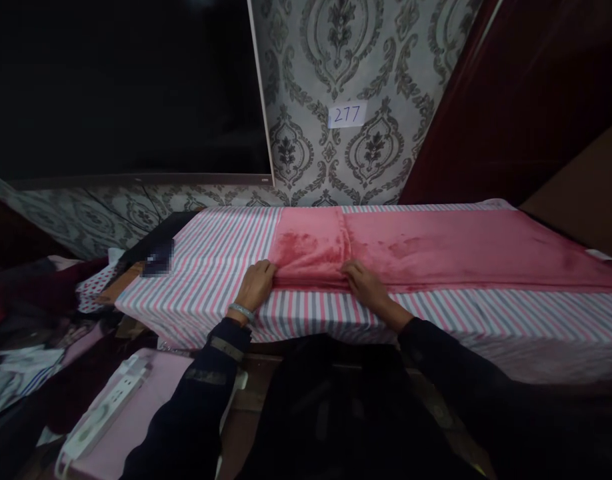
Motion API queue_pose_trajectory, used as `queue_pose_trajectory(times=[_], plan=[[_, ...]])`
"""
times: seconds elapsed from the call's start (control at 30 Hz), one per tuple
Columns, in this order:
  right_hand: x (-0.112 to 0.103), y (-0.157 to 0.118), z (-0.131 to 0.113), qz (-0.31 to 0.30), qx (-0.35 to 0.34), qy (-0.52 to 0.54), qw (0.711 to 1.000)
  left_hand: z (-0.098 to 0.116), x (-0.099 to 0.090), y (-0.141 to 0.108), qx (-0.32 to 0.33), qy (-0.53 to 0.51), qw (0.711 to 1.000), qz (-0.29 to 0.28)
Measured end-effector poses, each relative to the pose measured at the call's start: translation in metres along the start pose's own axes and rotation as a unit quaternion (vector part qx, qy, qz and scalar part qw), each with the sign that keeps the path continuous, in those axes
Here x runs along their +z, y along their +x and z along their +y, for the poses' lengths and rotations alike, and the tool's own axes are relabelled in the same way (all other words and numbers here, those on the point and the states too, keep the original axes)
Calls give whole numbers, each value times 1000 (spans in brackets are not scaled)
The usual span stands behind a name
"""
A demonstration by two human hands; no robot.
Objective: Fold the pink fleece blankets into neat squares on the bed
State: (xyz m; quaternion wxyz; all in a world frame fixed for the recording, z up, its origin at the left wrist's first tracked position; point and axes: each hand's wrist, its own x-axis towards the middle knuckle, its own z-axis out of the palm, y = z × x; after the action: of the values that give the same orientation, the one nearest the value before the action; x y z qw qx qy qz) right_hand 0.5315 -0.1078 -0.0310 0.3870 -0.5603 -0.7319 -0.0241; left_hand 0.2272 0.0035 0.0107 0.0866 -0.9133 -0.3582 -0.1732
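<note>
A long pink plush cloth (pixel 451 247) lies on a striped sheet (pixel 211 267) that covers a table. Its left end is folded over into a thicker layered part, with an edge running front to back. My left hand (pixel 257 283) is closed on the front left corner of this folded part. At the front of the fold's right edge, my right hand (pixel 366 285) has its fingers curled on the cloth. The fingertips of both hands are partly hidden against the fabric.
A large dark screen (pixel 136 93) hangs behind on the left. Piled clothes (pixel 31 373) lie at the far left. A white power strip (pixel 106 413) rests on a pink surface at lower left. A dark red panel (pixel 511 107) leans at the right.
</note>
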Motion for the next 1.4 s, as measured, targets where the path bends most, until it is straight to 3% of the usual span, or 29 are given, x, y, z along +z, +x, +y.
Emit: queue_pose_trajectory(times=[0.1,0.3,0.47,0.8,0.9,1.03,1.1,1.23,1.33,1.4], plan=[[3,-15,1,-31,-1,-7,1000,-3,7,-9,9,-35,999,6],[-4,-22,4,-12,-11,25,1000,-8,9,-13,10,-93,995,31],[-10,-15,11,-28,31,43,998,-7,5,-5,31,-118,991,52],[-17,-1,10,-103,-11,18,994,-10,3,10,26,-143,989,26],[-17,5,6,-82,-12,-25,996,-8,-1,12,26,-118,992,28],[-12,9,1,-4,-21,-114,993,-2,-2,10,23,-37,998,40],[-8,3,0,-20,-26,-142,989,1,1,5,31,-21,999,25],[-6,-18,3,-73,-39,-123,989,-2,8,-10,50,-71,996,2],[-14,-21,4,-44,-33,-77,996,-11,3,-12,44,-146,988,30],[-19,-8,1,-10,-11,-67,998,-13,-2,-5,25,-168,984,60]])
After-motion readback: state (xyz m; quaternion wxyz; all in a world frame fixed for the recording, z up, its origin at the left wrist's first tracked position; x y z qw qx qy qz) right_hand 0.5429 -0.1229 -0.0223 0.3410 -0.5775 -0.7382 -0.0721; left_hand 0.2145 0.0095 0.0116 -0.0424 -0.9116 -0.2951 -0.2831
